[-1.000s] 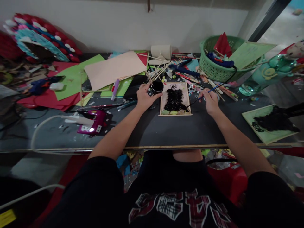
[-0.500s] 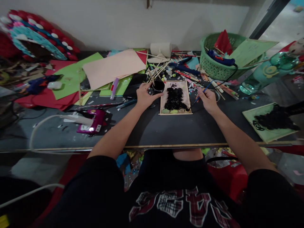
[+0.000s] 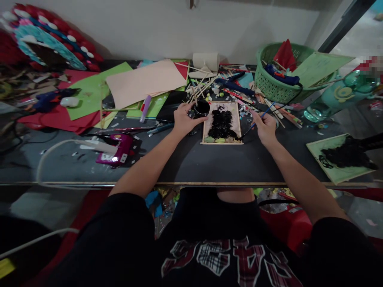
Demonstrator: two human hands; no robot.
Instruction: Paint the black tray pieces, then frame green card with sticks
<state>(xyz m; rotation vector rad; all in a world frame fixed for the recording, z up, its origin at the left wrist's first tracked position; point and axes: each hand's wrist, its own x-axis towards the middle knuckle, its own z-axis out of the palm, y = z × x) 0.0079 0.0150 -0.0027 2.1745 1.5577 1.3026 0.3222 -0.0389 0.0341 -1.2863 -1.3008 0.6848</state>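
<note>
At the cluttered bench (image 3: pixel 221 163), my left hand (image 3: pixel 183 119) grips a cup (image 3: pixel 202 109) and my right hand (image 3: pixel 266 126) pinches a brush (image 3: pixel 248 130) by a panel (image 3: pixel 236 114).

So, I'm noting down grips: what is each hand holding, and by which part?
The left hand holds a small dark cup by its side, thumb along the near wall. The right hand grips a thin blue brush partway along its handle.

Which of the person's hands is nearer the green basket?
Right. The right hand is in front of the green basket; the left hand is well to its left.
</note>
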